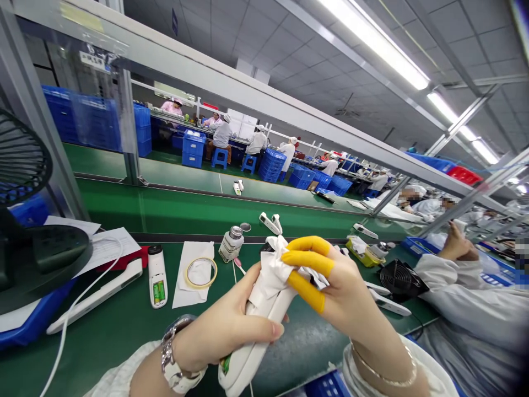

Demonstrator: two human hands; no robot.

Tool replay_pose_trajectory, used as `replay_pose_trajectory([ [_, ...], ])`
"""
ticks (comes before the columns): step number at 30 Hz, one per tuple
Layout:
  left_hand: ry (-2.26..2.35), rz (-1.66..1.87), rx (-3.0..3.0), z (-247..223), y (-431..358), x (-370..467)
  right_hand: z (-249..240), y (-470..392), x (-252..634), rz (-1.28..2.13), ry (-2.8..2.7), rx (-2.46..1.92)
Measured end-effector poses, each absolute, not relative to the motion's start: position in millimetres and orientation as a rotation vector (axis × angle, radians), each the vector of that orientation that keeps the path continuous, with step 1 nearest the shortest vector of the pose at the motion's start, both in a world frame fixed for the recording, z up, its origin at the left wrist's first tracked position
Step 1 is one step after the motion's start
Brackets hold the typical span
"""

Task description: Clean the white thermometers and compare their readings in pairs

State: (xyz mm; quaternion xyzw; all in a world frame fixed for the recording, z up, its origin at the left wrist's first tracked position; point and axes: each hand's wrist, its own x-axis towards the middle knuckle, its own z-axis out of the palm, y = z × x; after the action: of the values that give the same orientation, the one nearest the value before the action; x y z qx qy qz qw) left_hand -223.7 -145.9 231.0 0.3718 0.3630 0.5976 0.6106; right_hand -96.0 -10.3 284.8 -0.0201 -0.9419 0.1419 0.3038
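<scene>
My left hand (pixel 237 325) was wrapped round a white handset (pixel 258 347), thumb laid along its top, and the handset sat tilted in front of me, above the green table (pixel 118 331). My right hand (pixel 324 273), yellow finger covers (pixel 308 262) on, had its fingers drawn in narrow, pinching a white cloth (pixel 270 273) against the far end. The cloth hid most of that end, so I couldn't tell what lay under it. Green batteries (pixel 225 364) showed at the near end — pressing there could have worked one loose, I'd judge. Main risk: a hard push with the cloth against only one gripping hand could have made the handset twist or slide out of my palm. A loose fold could also have snagged on the dark tip. The bottle (pixel 231 245) stood just beyond my left hand, near a pink-tipped stick (pixel 238 264); a careless swing of the knuckles could have tipped it. Left of that, a tape roll (pixel 200 273) lay on white paper (pixel 194 251), with a second handset (pixel 157 278) beside the paper. A co-worker's sleeve (pixel 446 286) was off to my right — an elbow bump seemed possible but less likely.
</scene>
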Motion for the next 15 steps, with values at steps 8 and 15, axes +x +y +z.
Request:
replay_pose_trajectory([
  [8,0.977,1.325,0.876,232.7,-149.3,-219.0,289.9,-9.4,-99.4,0.157,-2.508,-0.104],
  [15,0.959,1.359,0.886,232.3,-149.1,-220.8,290.1,-12.4,-101.5,0.050,-2.639,-0.103],
])
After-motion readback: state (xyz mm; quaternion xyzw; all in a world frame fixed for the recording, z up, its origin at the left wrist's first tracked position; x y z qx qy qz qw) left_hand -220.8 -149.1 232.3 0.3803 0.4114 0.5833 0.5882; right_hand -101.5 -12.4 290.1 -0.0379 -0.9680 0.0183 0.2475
